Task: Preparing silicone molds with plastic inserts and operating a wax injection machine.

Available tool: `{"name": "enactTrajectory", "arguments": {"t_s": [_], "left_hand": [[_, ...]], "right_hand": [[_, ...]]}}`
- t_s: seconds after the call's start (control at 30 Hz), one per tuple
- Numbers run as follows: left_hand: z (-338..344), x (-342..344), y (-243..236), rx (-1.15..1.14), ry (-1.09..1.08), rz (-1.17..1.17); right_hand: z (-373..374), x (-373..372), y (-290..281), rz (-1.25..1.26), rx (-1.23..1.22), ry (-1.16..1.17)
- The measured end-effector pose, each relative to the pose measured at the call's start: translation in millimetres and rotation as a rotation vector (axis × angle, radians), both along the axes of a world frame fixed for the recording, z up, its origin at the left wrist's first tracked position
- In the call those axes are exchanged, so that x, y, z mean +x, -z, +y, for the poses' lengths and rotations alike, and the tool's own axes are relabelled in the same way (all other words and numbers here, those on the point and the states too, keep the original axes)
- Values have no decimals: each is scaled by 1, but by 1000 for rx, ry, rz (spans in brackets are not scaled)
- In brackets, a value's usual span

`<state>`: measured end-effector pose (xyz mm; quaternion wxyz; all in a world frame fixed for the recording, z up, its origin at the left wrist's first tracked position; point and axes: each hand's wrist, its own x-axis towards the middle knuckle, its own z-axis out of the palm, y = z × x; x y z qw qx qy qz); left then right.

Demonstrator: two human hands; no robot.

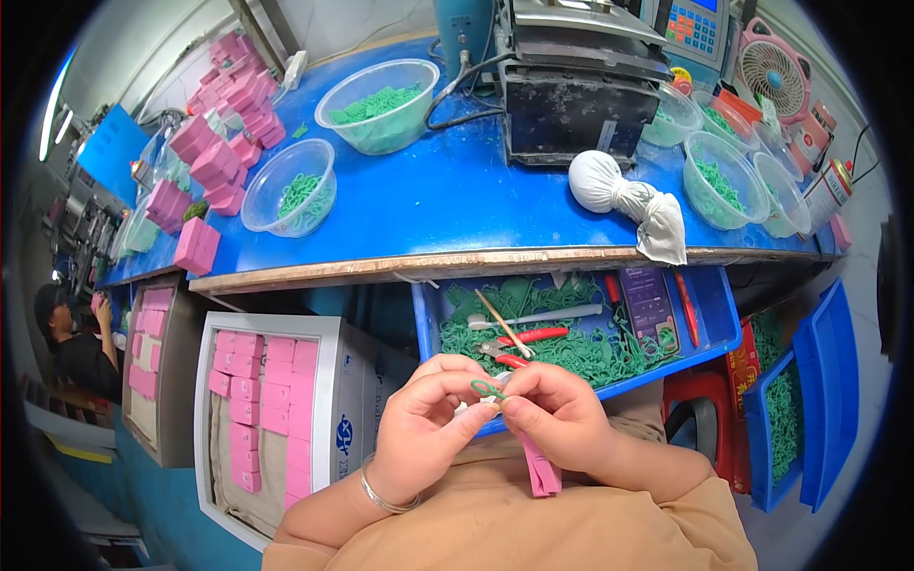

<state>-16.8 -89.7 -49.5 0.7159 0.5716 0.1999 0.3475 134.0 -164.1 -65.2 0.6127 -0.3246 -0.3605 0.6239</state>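
One green loop (488, 390) in fingers (541, 383), cluttered drawer (714, 325) beyond

Before us, a drawer (716, 316) juts from under the table (419, 205), pliers (535, 336) and a toothbrush (552, 315) inside. On the table, we see bowls (386, 141) at left and right, a machine (571, 109) far back between them.

Blue table (428, 209) | clear plastic bowls (381, 144), left and right | black machine (571, 114) | white cloth bundle (595, 181) | pink blocks (197, 246)
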Motion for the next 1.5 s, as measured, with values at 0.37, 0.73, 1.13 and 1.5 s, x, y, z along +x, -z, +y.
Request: {"name": "enactTrajectory", "arguments": {"t_s": [0.37, 0.73, 1.13, 1.5], "left_hand": [[3, -3, -1, 98, 10, 36], [3, -2, 1, 187, -65, 58], [4, -7, -2, 233, -73, 117], [64, -23, -43, 533, -567, 113]], "right_hand": [[-2, 0, -1, -231, 67, 111], [-3, 1, 1, -250, 47, 71], [3, -2, 6, -269, 12, 18], [1, 0, 19, -175, -144, 66]]}}
